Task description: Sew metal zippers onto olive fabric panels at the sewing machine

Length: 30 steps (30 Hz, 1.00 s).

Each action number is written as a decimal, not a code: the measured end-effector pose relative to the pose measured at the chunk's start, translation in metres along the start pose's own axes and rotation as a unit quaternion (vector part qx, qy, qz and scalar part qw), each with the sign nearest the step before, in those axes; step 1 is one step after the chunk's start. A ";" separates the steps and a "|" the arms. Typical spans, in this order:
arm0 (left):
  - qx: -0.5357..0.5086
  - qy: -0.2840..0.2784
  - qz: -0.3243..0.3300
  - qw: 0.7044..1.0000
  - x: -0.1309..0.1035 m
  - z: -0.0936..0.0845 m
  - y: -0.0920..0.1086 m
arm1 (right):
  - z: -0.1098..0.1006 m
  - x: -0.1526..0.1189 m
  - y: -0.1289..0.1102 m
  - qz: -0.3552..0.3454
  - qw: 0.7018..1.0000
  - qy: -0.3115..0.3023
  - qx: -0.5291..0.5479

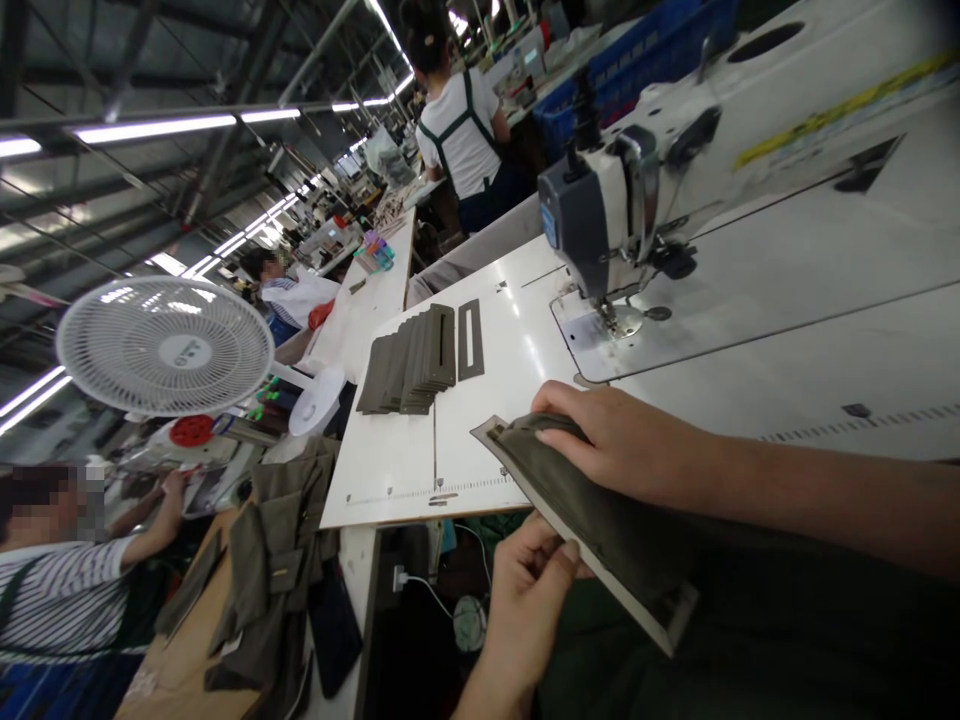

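Just off the front edge of the sewing table, both my hands hold a dark olive fabric piece (600, 510) with a stiff pale strip along its lower edge. My left hand (529, 590) pinches that strip near its middle, thumb on top. Higher up, my right hand (611, 435) grips folded cloth by the piece's far end, its fingers partly hidden behind the fabric. The head of a sewing machine (600, 220) stands beyond my right hand, apart from the cloth. A row of overlapped olive fabric pieces (412, 360) lies on the table, beside a flat slotted olive piece (471, 340).
A white fan (165, 345) stands at the left. Below it, olive garments (270, 560) are heaped beside a dark phone-like slab (334, 625). One co-worker (67, 580) sits at lower left; another (465, 140) stands ahead. A blue crate (637, 60) is behind the machine.
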State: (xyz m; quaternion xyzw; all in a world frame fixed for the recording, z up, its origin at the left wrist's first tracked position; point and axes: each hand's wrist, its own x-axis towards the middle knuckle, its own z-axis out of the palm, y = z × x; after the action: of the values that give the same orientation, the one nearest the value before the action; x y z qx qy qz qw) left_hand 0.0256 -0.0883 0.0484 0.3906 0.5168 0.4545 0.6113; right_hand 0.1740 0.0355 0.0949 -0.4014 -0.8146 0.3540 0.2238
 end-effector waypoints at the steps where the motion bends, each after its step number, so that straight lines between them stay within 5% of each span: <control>1: -0.002 -0.002 0.000 1.000 0.000 -0.001 -0.001 | 0.000 0.000 0.001 -0.001 1.000 0.002 0.004; 14: -0.034 -0.001 -0.021 0.999 0.002 0.000 0.001 | 0.000 0.004 0.014 -0.019 0.999 0.020 0.035; 17: -0.039 0.002 -0.027 0.999 0.002 0.001 0.002 | 0.001 0.004 0.021 -0.074 0.995 0.059 -0.020; 21: -0.061 0.020 -0.028 0.998 0.003 0.002 0.003 | -0.008 -0.015 0.020 -0.253 0.917 0.210 -0.225; 24: -0.088 0.045 -0.021 0.995 0.003 0.002 0.005 | -0.012 -0.044 0.016 -0.343 0.864 0.238 -0.282; 30: -0.114 0.091 -0.012 0.989 0.002 0.009 0.010 | 0.017 -0.083 0.022 -0.303 0.918 0.183 -0.179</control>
State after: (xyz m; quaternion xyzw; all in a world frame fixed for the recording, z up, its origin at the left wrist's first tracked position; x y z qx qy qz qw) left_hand 0.0332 -0.0838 0.0594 0.2696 0.5198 0.5367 0.6076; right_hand 0.2224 -0.0294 0.0605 -0.2268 -0.8918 0.0375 0.3897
